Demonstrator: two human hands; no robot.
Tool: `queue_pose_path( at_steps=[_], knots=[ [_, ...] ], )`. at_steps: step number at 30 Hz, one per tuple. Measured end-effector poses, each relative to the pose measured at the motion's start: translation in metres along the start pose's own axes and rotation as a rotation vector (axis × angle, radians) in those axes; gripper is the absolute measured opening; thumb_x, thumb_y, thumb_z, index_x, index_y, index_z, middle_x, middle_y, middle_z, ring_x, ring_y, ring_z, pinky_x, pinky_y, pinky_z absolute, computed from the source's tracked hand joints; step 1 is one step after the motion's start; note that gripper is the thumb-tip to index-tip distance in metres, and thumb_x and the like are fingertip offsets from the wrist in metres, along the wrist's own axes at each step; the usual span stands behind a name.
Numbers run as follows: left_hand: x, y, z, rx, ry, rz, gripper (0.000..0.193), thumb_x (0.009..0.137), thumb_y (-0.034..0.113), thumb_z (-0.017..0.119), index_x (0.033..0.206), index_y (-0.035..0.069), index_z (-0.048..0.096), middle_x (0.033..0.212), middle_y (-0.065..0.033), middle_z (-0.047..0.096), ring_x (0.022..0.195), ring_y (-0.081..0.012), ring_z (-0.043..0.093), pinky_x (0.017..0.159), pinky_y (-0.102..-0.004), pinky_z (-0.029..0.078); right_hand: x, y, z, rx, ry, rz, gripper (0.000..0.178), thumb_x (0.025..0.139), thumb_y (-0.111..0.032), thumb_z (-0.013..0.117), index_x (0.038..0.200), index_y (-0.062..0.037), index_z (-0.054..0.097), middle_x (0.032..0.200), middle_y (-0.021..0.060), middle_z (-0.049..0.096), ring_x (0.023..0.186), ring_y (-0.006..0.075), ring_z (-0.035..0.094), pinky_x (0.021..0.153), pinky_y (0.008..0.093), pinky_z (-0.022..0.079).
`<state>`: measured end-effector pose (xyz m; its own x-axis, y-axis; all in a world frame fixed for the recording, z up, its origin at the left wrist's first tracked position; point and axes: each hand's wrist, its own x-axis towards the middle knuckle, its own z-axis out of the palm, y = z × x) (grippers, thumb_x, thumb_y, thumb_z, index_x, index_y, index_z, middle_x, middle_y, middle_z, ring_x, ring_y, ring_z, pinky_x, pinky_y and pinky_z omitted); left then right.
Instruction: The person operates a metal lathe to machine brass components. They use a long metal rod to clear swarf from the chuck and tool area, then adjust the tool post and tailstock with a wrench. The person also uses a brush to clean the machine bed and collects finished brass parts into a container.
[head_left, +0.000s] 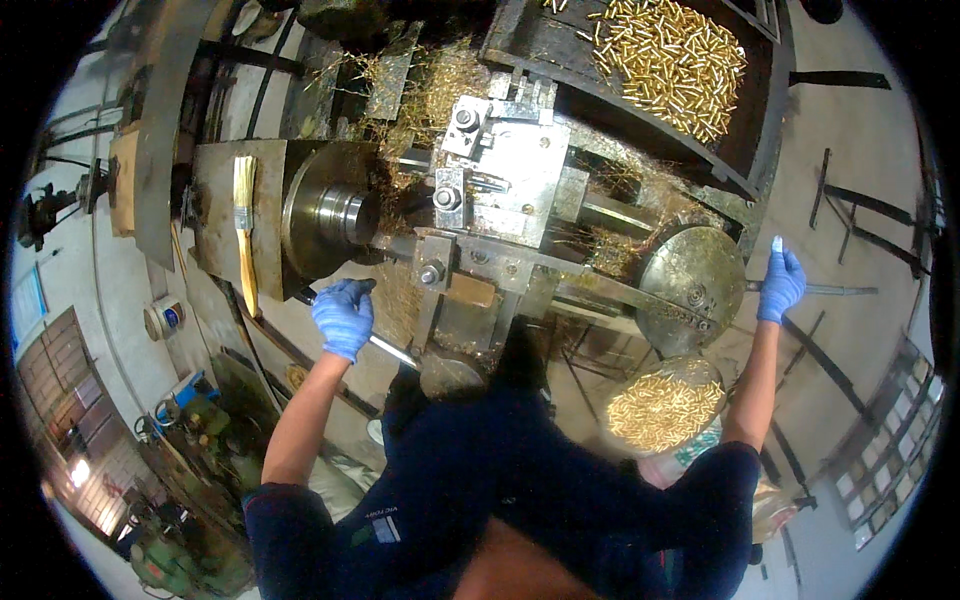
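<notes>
**At the lathe (520, 222): part-way through, by the look of it**

Far left: paintbrush (244, 235), pale bristles, lying on the headstock cover (212, 205), bristle end away from the operator. Just right of it, spindle nose (345, 216), bright and stepped. Cannot tell whether a piece sits in its mouth.

Below the spindle: left hand (343, 318), gloved in blue. Fingers closed round a steel rod (395, 350), which slants down to the right; dark end shows past the knuckles.

Centre: tool carriage (515, 190) with bolted clamp blocks. Fine, curly shavings (455, 90) behind it (plenty of them, so I judge a good deal of cutting done).

Right of centre, far side: dark tray (548, 50) with a large pile of small brass pieces (675, 70) toward its right end. Near side, lower: second round heap of brass pieces (665, 410), below a large metal disc (692, 285).

Far right: right hand (782, 283), also gloved in blue, wrapped round a bar (840, 290) beside the disc; one digit points upward, off the grip.

Progress: both lots sizeable, so work appears well under way, not finished. Which lot is done and which is left, cannot tell; no brass piece visible in either hand.
</notes>
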<state>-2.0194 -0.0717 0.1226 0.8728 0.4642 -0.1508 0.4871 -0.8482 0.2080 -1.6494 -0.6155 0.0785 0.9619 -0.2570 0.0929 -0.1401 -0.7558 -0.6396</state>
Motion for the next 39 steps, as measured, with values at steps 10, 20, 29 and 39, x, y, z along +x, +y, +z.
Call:
queue_pose_path(
  at_steps=[10,20,29,39],
  knots=[
    [-0.003,-0.003,0.002,0.041,-0.035,-0.027,0.018,0.073,0.016,0.059,0.086,0.018,0.071,0.078,-0.0084,0.065,0.072,-0.0289,0.060,0.067,-0.0390,0.047,0.003,0.010,-0.001,-0.017,0.000,0.014,0.038,0.080,-0.040,0.070,0.077,-0.0020,0.070,0.057,-0.0009,0.056,0.053,0.0072,0.041,0.051,0.0268,0.035],
    [-0.004,-0.010,0.010,0.078,0.020,-0.047,0.014,0.071,0.022,0.059,0.080,0.017,0.069,0.079,-0.0077,0.066,0.075,-0.0279,0.061,0.071,-0.0394,0.046,0.001,0.003,0.001,-0.135,-0.106,-0.040,0.035,0.078,-0.037,0.071,0.080,-0.0025,0.070,0.059,0.0040,0.060,0.054,0.0112,0.047,0.054,0.0300,0.040],
    [-0.008,-0.011,0.000,-0.082,0.065,0.029,0.020,0.071,0.020,0.059,0.086,0.016,0.071,0.084,-0.0084,0.067,0.078,-0.0280,0.062,0.074,-0.0398,0.048,-0.047,-0.018,-0.019,0.368,-0.043,-0.065,0.023,0.079,-0.019,0.072,0.091,0.0007,0.070,0.076,0.0005,0.064,0.066,0.0074,0.051,0.062,0.0238,0.043],
    [-0.011,-0.029,0.006,-0.151,0.038,0.238,0.021,0.071,0.024,0.057,0.085,0.017,0.070,0.084,-0.0089,0.067,0.080,-0.0275,0.062,0.076,-0.0408,0.047,-0.273,-0.066,-0.054,0.506,0.025,-0.024,0.017,0.082,-0.015,0.070,0.089,0.0001,0.069,0.079,-0.0015,0.062,0.070,0.0065,0.051,0.067,0.0224,0.044]
  ],
)
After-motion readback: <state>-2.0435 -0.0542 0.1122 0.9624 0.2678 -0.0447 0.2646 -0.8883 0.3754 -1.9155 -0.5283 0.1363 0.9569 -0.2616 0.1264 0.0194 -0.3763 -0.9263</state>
